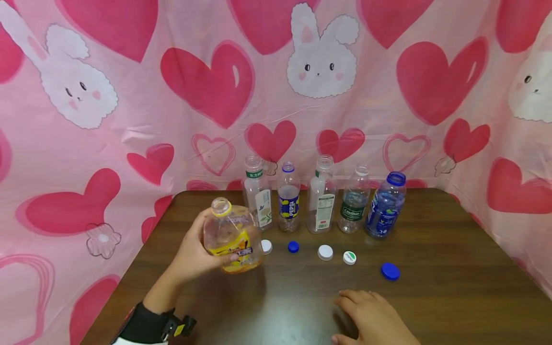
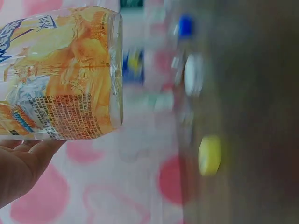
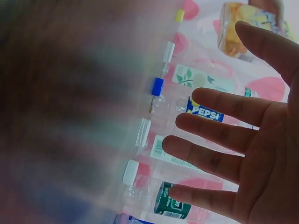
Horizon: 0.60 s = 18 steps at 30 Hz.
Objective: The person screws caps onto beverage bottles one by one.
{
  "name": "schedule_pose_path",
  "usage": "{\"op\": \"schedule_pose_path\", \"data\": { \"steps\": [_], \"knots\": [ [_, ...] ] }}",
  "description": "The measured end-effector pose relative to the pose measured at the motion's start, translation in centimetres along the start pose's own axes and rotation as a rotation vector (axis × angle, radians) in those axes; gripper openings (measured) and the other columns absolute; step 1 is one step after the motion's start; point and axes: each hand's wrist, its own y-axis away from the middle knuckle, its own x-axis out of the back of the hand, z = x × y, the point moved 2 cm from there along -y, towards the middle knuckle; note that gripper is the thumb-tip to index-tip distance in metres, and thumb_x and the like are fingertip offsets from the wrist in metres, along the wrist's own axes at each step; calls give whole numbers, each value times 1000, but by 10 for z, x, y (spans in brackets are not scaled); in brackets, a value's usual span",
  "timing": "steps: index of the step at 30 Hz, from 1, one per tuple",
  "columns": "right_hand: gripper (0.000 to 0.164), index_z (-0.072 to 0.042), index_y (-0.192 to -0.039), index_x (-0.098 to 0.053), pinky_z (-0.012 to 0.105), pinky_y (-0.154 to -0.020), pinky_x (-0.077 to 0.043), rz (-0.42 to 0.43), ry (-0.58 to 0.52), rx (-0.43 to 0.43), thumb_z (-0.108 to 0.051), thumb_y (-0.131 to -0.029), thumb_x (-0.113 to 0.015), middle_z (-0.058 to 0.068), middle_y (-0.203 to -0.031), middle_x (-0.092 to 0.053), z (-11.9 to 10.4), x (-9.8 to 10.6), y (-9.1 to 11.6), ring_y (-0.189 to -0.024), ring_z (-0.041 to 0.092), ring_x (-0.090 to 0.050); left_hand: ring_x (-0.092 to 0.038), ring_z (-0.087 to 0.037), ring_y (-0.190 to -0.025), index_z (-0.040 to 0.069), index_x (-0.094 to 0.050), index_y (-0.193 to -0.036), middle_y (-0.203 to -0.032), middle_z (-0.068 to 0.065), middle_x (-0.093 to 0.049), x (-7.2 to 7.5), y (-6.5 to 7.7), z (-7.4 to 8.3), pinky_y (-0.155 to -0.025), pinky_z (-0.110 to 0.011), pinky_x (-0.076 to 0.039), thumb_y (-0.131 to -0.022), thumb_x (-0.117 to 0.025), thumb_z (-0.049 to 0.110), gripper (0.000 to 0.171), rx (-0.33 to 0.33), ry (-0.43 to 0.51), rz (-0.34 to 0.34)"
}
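**Uncapped bottle aloft, left end of the row**

Your left hand (image 1: 196, 251) grips the yellow-labelled bottle (image 1: 235, 239) round its body, thumb across the front, base off the tabletop (image 1: 453, 306). From the head view, it overlaps the clear bottle with the green neck band (image 1: 264, 203). Your right hand (image 1: 371, 314) is empty, fingers spread. Plastic looks thin: grip lightly. Level the base before lowering; steer clear of the yellow cap (image 2: 210, 155) and the leftmost white cap (image 1: 267, 247).
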Motion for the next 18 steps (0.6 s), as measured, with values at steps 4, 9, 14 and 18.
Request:
{"op": "schedule_pose_path", "data": {
  "steps": [4, 9, 14, 18],
  "knots": [
    [70, -12, -117, -67, 63, -89, -46, -4, 12, -12, -70, -77, -65, 8, -119, -64, 3, 2, 1, -107, 34, -60, -60, -20, -112, 17, -39, -141, -129, -3, -57, -32, 17, 8, -89, -34, -53, -63, -93, 10, 95, -42, 41, -112],
    [70, -13, -116, -68, 62, -89, -46, -5, 26, -8, -71, -77, -64, 8, -119, -64, 4, 1, 1, -107, 33, -61, -63, -22, -107, 17, -39, -142, -126, -3, -60, -62, 40, 15, -89, -37, -53, -63, -94, 18, 96, -45, 100, -214],
    [68, -14, -117, -68, 62, -89, -46, -29, 13, -13, -69, -78, -65, 7, -119, -64, 5, 1, 1, -107, 32, -61, -64, -23, -107, 13, -35, -142, -126, -5, -60, -83, 62, 19, -87, -36, -54, -66, -92, 17, 96, -66, 192, -317],
    [68, -14, -116, -68, 60, -87, -48, 2, 41, 22, -71, -78, -63, 7, -118, -65, 4, 2, 1, -105, 31, -62, -63, -21, -107, 12, -34, -142, -126, -5, -60, -91, 73, 17, -87, -34, -54, -66, -92, 14, 95, -70, 221, -341]
  ]
}}
